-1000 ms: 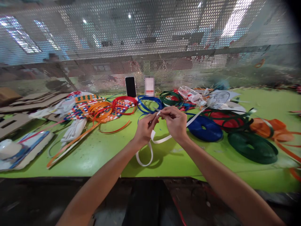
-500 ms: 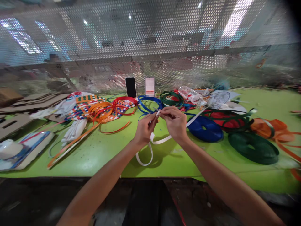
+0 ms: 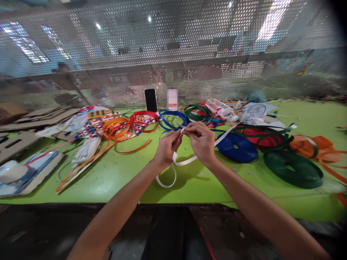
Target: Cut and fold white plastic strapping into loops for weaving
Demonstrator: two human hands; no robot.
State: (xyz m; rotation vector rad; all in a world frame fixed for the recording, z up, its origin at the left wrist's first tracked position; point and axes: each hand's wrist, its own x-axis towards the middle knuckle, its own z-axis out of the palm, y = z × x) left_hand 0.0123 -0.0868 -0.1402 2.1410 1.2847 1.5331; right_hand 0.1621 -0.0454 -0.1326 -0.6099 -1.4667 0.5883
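Note:
A white plastic strap (image 3: 187, 162) runs between my two hands, which meet above the middle of the green table. My left hand (image 3: 168, 146) pinches it near its end with fingers bent. My right hand (image 3: 201, 139) also pinches the strap, fingertips touching those of the left. A loop of the strap hangs below the hands, and another length leads off to the right past a blue strap roll (image 3: 236, 147). A small pointed tip, too small to name, shows just above my fingertips. Behind the hands lies a blue strap coil (image 3: 172, 126).
Orange strap coils (image 3: 116, 129) and a woven multicoloured piece (image 3: 92, 127) lie to the left. A dark phone (image 3: 150, 100) stands against the mesh screen (image 3: 114, 79). On the right are a green strap roll (image 3: 292, 169) and a plastic bottle (image 3: 221, 109). Cardboard (image 3: 20, 142) sits far left.
Both hands stay together at nearly the same spot, still pinching the white strap. The view has shifted very slightly; nothing was let go or picked up.

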